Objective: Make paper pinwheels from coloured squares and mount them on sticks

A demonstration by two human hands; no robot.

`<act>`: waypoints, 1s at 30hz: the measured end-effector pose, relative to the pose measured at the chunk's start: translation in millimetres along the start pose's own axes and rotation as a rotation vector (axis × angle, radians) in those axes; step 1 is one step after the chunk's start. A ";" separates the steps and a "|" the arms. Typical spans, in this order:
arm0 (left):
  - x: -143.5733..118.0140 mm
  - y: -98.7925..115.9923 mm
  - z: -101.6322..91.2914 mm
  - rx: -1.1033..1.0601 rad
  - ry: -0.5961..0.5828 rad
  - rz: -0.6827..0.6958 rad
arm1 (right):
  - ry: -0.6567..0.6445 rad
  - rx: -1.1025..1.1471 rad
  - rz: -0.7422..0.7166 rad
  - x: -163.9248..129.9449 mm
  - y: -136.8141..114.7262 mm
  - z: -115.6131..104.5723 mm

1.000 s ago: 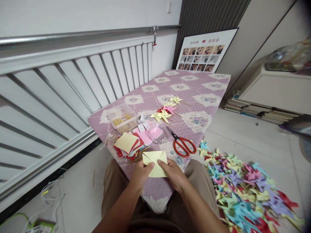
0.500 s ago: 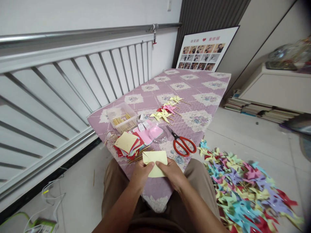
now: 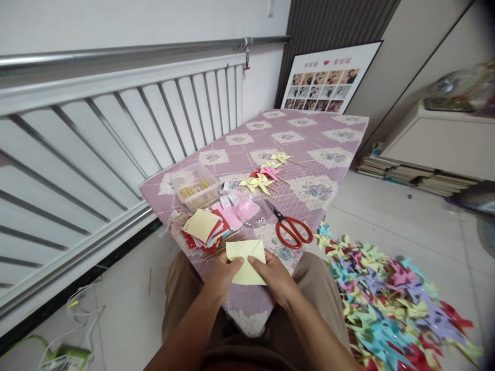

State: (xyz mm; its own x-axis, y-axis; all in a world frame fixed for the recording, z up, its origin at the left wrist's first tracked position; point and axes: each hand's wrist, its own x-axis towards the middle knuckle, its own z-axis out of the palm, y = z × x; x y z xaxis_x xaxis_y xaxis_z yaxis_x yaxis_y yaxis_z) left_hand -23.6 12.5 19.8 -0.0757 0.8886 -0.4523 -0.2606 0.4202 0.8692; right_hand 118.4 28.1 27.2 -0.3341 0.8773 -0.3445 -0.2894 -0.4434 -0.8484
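Yellow paper square (image 3: 246,263) sits pinched between my left hand (image 3: 219,278) and right hand (image 3: 275,278), fingers closed on its lower edges, over the quilted table's (image 3: 309,134) near edge. At one o'clock lie red scissors (image 3: 292,229); at eleven, the coloured paper stack (image 3: 204,232).

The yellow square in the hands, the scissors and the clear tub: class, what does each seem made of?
Yellow square: thin matt paper, creased. Scissors: grey metal blades, glossy red handles, probably plastic. Clear tub: see-through plastic; the sticks inside look wooden.
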 end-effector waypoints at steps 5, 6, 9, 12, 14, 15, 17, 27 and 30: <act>5.4 -3.5 -8.2 -0.086 -0.016 0.012 | -0.008 0.002 -0.189 -3.7 -4.0 -4.9; 6.6 -3.8 -9.6 -0.088 -0.015 0.004 | -0.012 -0.017 -0.243 -5.0 -4.9 -6.6; 8.2 -2.1 -11.2 -0.107 -0.015 -0.010 | -0.051 -0.121 -0.335 -10.0 -6.5 -13.5; 7.2 1.1 -10.3 -0.117 -0.015 -0.013 | -0.129 -0.278 -0.326 -15.1 -5.8 -21.0; 5.8 2.7 -9.8 -0.096 -0.009 -0.009 | -0.171 -0.390 -0.322 -17.7 -5.2 -24.3; 5.0 3.3 -9.6 -0.079 -0.005 -0.007 | -0.184 -0.443 -0.331 -18.7 -5.3 -25.1; 3.4 4.3 -9.3 -0.046 -0.007 0.004 | -0.216 -0.540 -0.355 -20.1 -6.7 -25.2; -8.7 17.0 -0.3 0.071 -0.014 0.052 | -0.312 -0.690 -0.401 -21.9 -15.2 -23.1; -10.6 18.6 2.3 0.116 0.009 0.090 | -0.296 -0.695 -0.404 -22.5 -16.3 -21.7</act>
State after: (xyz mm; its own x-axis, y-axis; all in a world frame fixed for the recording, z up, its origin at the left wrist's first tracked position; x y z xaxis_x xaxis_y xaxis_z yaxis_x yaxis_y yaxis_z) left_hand -25.4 11.4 41.2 -0.1022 0.9223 -0.3728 -0.1398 0.3577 0.9233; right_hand 150.1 19.5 40.0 -0.5723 0.8167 0.0740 0.1472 0.1911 -0.9705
